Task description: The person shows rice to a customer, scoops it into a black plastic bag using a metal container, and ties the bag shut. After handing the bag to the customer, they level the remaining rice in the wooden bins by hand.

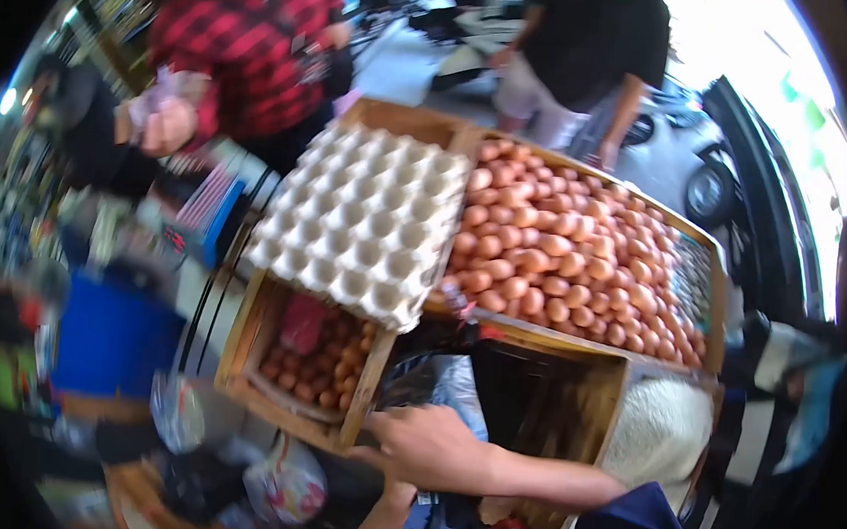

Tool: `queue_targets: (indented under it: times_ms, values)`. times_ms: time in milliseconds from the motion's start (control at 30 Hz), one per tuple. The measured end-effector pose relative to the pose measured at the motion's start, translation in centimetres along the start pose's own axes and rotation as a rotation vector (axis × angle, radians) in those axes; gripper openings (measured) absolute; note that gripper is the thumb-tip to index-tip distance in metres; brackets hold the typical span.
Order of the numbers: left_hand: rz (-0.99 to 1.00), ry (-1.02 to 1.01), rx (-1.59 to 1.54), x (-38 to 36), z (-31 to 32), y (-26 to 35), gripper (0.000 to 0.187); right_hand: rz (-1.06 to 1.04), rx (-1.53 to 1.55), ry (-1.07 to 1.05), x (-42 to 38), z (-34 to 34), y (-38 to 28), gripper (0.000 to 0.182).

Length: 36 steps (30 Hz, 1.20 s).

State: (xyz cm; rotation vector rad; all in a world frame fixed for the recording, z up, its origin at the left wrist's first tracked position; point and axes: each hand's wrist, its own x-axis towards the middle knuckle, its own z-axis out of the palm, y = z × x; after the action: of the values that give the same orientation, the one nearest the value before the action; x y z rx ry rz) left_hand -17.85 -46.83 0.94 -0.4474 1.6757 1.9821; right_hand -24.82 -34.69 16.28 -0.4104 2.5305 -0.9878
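Note:
My right hand (430,444) reaches across from a navy sleeve and lies over my left, beside the lower corner of a wooden crate (235,356) with brown eggs in it. Its fingers are blurred, and whether they hold anything does not show. Of my left hand (393,485), mostly the wrist shows beneath the right; its fingers are hidden or smeared. Just above both hands are clear and dark plastic bags (461,389). An egg tray (355,219) of pale moulded pulp, its cups bare, lies tilted across the crate's top. Beyond is a big heap of brown eggs (557,247).
A wooden box rim (625,185) surrounds the egg heap. A pale white sack (660,426) stands at the right. On the left are a blue container (118,332) and a blue scale-like device (213,213). Several people stand beyond, one in red checked clothing (234,53).

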Motion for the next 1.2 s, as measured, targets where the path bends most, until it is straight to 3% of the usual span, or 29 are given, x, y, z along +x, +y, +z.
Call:
queue_targets:
  times_ms: [100, 133, 200, 367, 467, 567, 600, 700, 800, 833, 867, 933, 1000, 1033, 1133, 1200]
  values:
    - [-0.005, 0.010, -0.178, 0.4, 3.5, 3.8, 0.023, 0.275, 0.079, 0.453, -8.4, 3.9, 5.9, 0.044]
    - [0.126, 0.029, -0.095, -0.4, 6.2, 5.0, 0.022, 0.336, 0.099, 0.584, -10.9, 5.1, 6.9, 0.044]
    - [0.177, -0.173, 0.150, -1.5, 9.7, 5.1, 0.022, 0.390, 0.485, 0.702, -15.0, 7.1, 7.4, 0.043]
    - [0.397, -0.830, 0.730, -3.1, 18.5, 4.1, 0.035, 0.606, 0.445, 1.059, -24.4, 8.7, 7.3, 0.019]
    - [0.314, -1.254, 0.816, -4.7, 22.6, 4.8, 0.038, 0.750, 0.632, 1.200, -30.4, 9.4, 5.8, 0.007]
    - [0.315, -1.565, 1.244, -7.0, 25.9, 5.0, 0.044, 0.900, 0.800, 1.555, -33.1, 11.9, 4.6, 0.010]
    - [0.428, -1.632, 1.266, -7.7, 26.6, 4.5, 0.052, 0.953, 0.806, 1.674, -33.8, 12.4, 3.8, 0.011]
    - [0.489, -1.627, 1.685, -11.9, 28.9, 4.0, 0.060, 1.076, 0.805, 2.138, -35.2, 15.3, 3.4, 0.014]
    - [0.516, -1.737, 1.802, -12.9, 28.2, 0.1, 0.055, 0.755, 1.167, 2.558, -38.9, 18.0, 3.2, 0.015]
    - [0.694, -1.782, 1.752, -13.8, 28.1, -0.4, 0.050, 0.677, 1.152, 2.678, -39.8, 18.5, 3.4, 0.015]
    - [0.654, -1.736, 1.855, -15.4, 28.3, -0.7, 0.049, 0.591, 1.128, 2.786, -40.7, 19.0, 3.6, 0.016]
    - [0.871, -1.756, 1.447, -18.4, 28.4, -2.2, 0.048, 0.979, 0.679, 2.643, -43.0, 20.1, 3.3, 0.009]
    - [1.357, -1.548, 1.121, -23.4, 28.7, -3.0, 0.047, 1.142, 0.319, 2.598, -46.3, 20.2, 2.6, 0.006]
    - [1.569, -1.405, 0.943, -26.2, 29.3, -3.4, 0.048, 1.124, 0.309, 2.619, -47.9, 20.3, 2.4, 0.007]
    - [1.416, -1.754, 0.847, -32.4, 30.4, -5.9, 0.040, 1.041, 0.289, 2.633, -53.1, 20.9, 1.7, 0.008]
    - [0.909, -2.046, 1.088, -32.1, 32.0, -11.9, 0.022, 0.929, 0.322, 2.602, -56.7, 21.2, 1.6, 0.009]
